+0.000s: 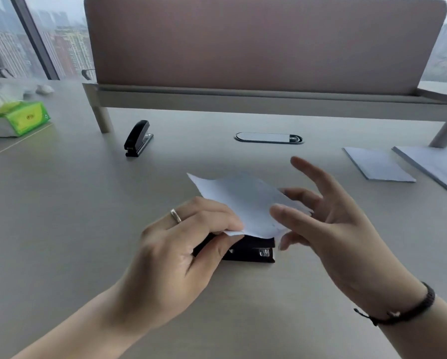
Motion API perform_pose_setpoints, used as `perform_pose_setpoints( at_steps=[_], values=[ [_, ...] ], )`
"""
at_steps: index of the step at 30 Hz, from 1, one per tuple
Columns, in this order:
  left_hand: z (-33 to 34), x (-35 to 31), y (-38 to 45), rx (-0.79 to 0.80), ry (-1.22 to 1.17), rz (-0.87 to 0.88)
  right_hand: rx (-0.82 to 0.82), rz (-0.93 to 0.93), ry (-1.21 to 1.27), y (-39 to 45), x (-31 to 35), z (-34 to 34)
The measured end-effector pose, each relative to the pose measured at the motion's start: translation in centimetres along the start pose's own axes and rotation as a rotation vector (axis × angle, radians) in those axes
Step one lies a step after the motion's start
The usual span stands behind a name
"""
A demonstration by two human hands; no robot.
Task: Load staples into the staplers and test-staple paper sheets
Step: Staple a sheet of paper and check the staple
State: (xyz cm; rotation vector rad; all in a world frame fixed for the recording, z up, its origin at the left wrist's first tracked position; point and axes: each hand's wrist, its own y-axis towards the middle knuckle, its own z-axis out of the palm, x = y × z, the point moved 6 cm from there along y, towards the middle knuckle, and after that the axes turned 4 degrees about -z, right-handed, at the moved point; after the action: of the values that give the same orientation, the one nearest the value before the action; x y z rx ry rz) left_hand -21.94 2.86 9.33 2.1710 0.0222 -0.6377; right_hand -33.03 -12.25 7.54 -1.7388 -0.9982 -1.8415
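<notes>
A small white paper sheet (245, 200) is held just above a black stapler (250, 248) that lies flat on the worktop (61, 216). The sheet's near edge droops over the top of that stapler, hiding most of it; only the stapler's front face with a bit of metal shows below the paper. The left hand (181, 255) pinches the sheet's near left corner: its thumb lies under the paper and across the stapler's left end, and its fingers (217, 218) curl down on top of the corner. A ring (175, 215) sits on one finger of that hand. The right hand (331, 224) is at the sheet's right edge with its fingers spread and relaxed; the thumb tip lies over the paper's right side and one finger reaches behind the edge, but whether they actually grip the sheet cannot be told. A dark bracelet (408, 307) circles the right wrist.

Beyond the held stapler and to its left, a second black stapler (138, 138) stands apart on the worktop, its arm raised. Further left is a green tissue box (17, 120). Beyond the held stapler, slightly to its right, an oval cable port (269, 138) is set in the worktop, and behind it stands a brown divider panel (256, 42). Well to the right of the held stapler lie a small paper stack (377, 164) and a larger paper stack (440, 167).
</notes>
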Motion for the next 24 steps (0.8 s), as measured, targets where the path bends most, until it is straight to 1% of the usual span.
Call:
perform_pose_setpoints(
  at_steps=[1,3,4,5,8,10,12,14,16,20,24],
  values=[
    [-0.2,-0.1,0.1,-0.013,-0.009,-0.023,-0.023,-0.120,-0.199,-0.2,0.7,-0.4],
    [-0.4,-0.3,0.0,-0.022,-0.080,-0.095,0.041,-0.336,-0.535,-1.2,2.6,0.4],
    [-0.4,-0.4,-0.1,-0.014,-0.147,-0.137,0.085,-0.397,-0.619,-1.7,3.1,1.0],
    [-0.4,-0.5,-0.2,-0.001,-0.224,-0.183,0.131,-0.418,-0.639,-2.2,3.3,1.7],
    [-0.3,-0.1,-0.7,0.027,-0.402,-0.343,0.241,-0.388,-0.522,-3.0,3.4,3.1],
    [0.0,0.5,-0.8,0.054,-0.518,-0.483,0.252,-0.344,-0.475,-3.0,3.2,3.1],
    [0.4,1.0,-0.8,0.091,-0.709,-0.636,0.250,-0.279,-0.424,-2.8,3.0,2.9],
    [1.0,1.0,-0.9,0.174,-0.870,-0.752,0.279,-0.203,-0.330,-2.7,2.8,2.9],
    [1.3,0.9,-1.2,0.237,-0.909,-0.815,0.323,-0.112,-0.220,-2.7,2.4,3.1],
    [1.5,1.0,-1.6,0.310,-0.961,-0.906,0.349,0.084,-0.038,-2.9,1.6,3.3],
    [1.8,0.9,-2.0,0.379,-1.046,-0.968,0.358,0.189,0.066,-3.0,0.8,3.4]
  ],
)
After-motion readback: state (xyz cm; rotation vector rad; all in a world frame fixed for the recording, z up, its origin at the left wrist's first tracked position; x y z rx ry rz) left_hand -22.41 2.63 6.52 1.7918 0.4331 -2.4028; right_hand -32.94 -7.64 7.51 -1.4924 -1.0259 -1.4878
